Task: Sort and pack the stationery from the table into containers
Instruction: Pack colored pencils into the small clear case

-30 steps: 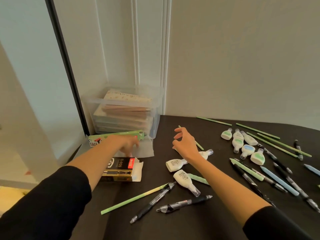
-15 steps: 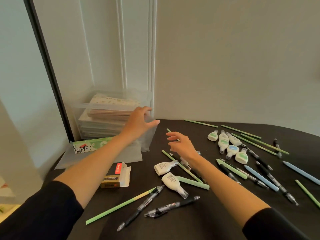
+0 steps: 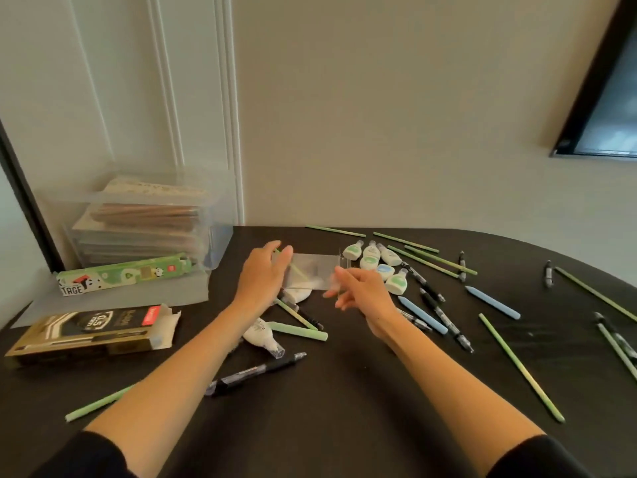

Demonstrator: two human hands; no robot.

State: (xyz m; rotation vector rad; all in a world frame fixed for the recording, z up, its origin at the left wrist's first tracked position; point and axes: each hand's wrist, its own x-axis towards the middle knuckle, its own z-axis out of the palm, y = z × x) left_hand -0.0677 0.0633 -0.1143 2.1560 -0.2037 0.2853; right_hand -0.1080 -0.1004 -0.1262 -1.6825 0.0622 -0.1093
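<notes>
A dark table (image 3: 344,426) has lots of things lying all over it. At the back left stands a big clear bin (image 3: 144,215) full of flat books. A green pencil box (image 3: 124,274) lies in front of the bin. A gold and black pen box (image 3: 89,331) lies nearer, with 1 end open. To the right of the hands sits a bunch of little white bottles (image 3: 375,263). Thin green sticks (image 3: 520,367), black pens (image 3: 255,372) and blue pens (image 3: 422,314) lie about, pointing many ways. 1 more white bottle (image 3: 263,338) lies on its side by the left arm. A dark screen (image 3: 610,91) hangs on the wall at the top right.

The small clear box (image 3: 312,270) is in the middle, between the 2 hands. Sticks, pens and a white bottle lie right under it and show through it. Its long side runs left to right, from 1 hand to the other. It is blurry, so I cannot tell if it rests on the table.

The left hand (image 3: 263,277) holds the left end of the box, fingers wrapped over the far side. The right hand (image 3: 365,298) is by the right end with its fingers spread. I cannot tell if it touches the box.
</notes>
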